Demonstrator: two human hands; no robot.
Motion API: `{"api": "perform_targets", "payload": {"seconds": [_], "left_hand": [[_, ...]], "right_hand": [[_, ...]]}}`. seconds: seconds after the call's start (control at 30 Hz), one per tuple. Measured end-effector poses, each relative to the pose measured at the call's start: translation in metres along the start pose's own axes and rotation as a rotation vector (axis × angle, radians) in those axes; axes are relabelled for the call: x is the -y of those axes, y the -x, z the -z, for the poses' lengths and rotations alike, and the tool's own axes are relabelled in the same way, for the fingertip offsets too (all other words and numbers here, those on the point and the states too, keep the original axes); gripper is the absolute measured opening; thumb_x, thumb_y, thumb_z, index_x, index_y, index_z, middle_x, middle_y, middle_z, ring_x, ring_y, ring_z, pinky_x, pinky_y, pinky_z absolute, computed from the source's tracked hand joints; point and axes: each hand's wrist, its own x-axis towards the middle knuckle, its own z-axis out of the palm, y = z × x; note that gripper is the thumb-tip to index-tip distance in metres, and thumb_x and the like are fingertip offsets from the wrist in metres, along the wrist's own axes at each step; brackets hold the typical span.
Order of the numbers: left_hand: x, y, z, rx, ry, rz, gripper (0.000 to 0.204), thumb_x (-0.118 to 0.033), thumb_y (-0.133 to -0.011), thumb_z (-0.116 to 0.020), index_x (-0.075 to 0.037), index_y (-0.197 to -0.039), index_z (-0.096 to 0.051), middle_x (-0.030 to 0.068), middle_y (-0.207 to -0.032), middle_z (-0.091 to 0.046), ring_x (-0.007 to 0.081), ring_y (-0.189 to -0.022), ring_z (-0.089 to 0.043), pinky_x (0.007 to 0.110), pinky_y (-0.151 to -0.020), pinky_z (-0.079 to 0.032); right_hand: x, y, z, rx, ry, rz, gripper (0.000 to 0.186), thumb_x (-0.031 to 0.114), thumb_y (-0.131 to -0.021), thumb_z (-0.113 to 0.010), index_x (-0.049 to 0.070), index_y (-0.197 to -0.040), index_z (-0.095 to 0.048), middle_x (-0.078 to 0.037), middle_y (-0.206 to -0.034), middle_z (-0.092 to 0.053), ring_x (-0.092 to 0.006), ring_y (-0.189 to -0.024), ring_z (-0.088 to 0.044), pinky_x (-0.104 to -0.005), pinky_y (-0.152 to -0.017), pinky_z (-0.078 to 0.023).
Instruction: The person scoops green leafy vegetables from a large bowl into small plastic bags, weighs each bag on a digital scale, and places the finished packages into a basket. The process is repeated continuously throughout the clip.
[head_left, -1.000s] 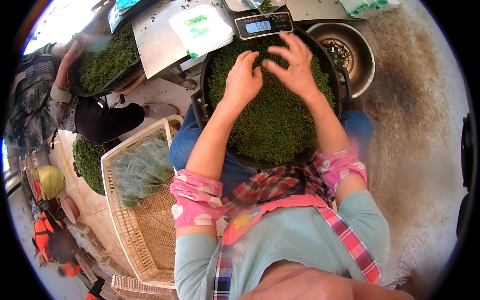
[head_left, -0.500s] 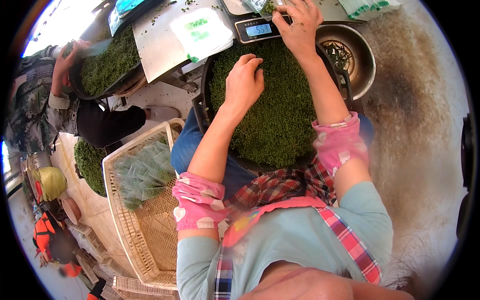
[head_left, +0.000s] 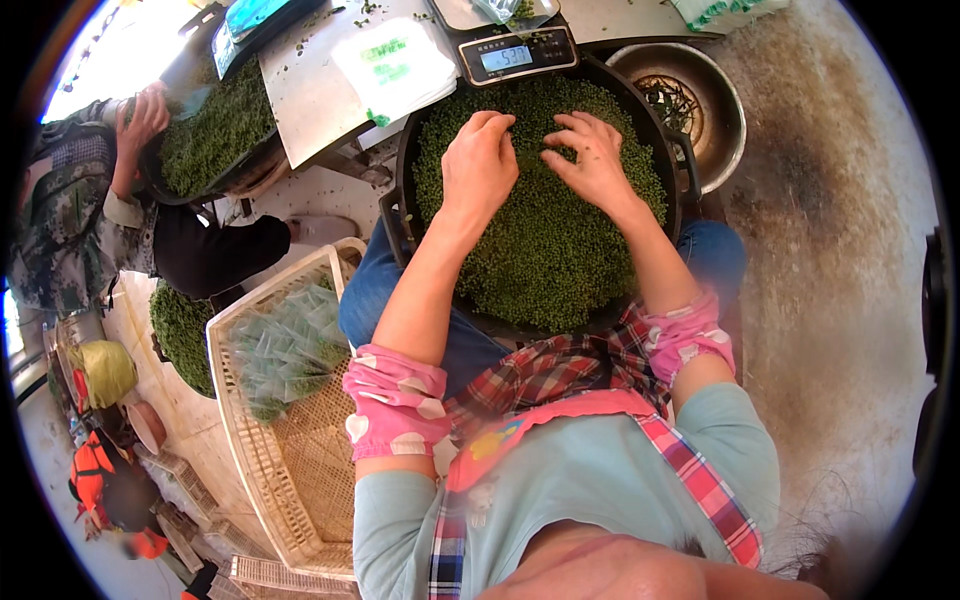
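Note:
A black two-handled tub (head_left: 678,150) full of small green sprouts (head_left: 545,260) sits at my lap. My left hand (head_left: 478,170) is over its left middle, fingers curled together; what they may hold is hidden. My right hand (head_left: 590,160) is at the right of the sprouts, fingers bent but apart, thumb toward my left hand. Just beyond the tub a digital scale (head_left: 540,52) carries a small clear bag with some greens (head_left: 518,15). White printed bags (head_left: 395,60) lie on the metal table (head_left: 305,110) to its left.
A steel basin (head_left: 725,110) is right of the tub. A white basket (head_left: 290,470) holds filled bags (head_left: 290,350) at my left, near more greens (head_left: 180,345). A co-worker's hand (head_left: 140,130) works at another tub (head_left: 215,140). A bag stack (head_left: 725,12) lies at back right.
Half a second ago my right hand was up at the bag on the scale; it has come back down onto the sprouts. My left hand stays in nearly the same place.

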Motion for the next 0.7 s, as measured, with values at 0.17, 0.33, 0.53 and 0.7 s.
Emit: {"api": "perform_targets", "payload": {"seconds": [0.17,0.33,0.53,0.7], "left_hand": [[-0.001,0.002,0.002,0.004,0.015,-0.003,0.016,-0.003,-0.085,-0.059,-0.001,-0.096,-0.070,0.0129,-0.101,-0.067,0.0336,-0.089,-0.065,0.042,-0.077,-0.054],[-0.002,0.002,0.001,0.035,0.016,0.007,0.015,-0.003,-0.085,-0.059,0.000,-0.095,-0.070,0.0130,-0.099,-0.067,0.0336,-0.088,-0.066,0.042,-0.077,-0.054],[-0.001,0.002,0.000,0.034,0.006,-0.012,0.014,-0.004,-0.084,-0.060,0.000,-0.094,-0.070,0.0132,-0.098,-0.067,0.0333,-0.087,-0.066,0.042,-0.076,-0.054],[-0.001,0.002,0.001,0.033,-0.007,-0.018,0.014,-0.004,-0.084,-0.060,0.000,-0.094,-0.069,0.0132,-0.098,-0.067,0.0330,-0.086,-0.066,0.042,-0.076,-0.054]], "right_hand": [[0.014,-0.032,0.021,-0.332,-0.004,0.118,0.012,0.019,-0.083,-0.070,0.011,-0.091,-0.072,-0.006,-0.121,-0.063,-0.0267,-0.123,-0.049,-0.0434,-0.105,-0.028],[0.023,-0.057,0.026,-0.496,0.019,0.203,0.016,0.016,-0.080,-0.072,0.011,-0.095,-0.071,-0.005,-0.124,-0.062,-0.0257,-0.123,-0.049,-0.0432,-0.104,-0.029],[0.020,-0.084,0.016,-0.625,0.072,0.268,0.020,0.015,-0.078,-0.073,0.014,-0.098,-0.071,-0.003,-0.127,-0.060,-0.0255,-0.124,-0.048,-0.0420,-0.103,-0.029],[0.042,-0.110,0.026,-0.574,0.126,0.207,0.020,0.012,-0.072,-0.073,0.010,-0.091,-0.069,-0.010,-0.126,-0.058,-0.0327,-0.122,-0.047,-0.0467,-0.102,-0.032]]}}
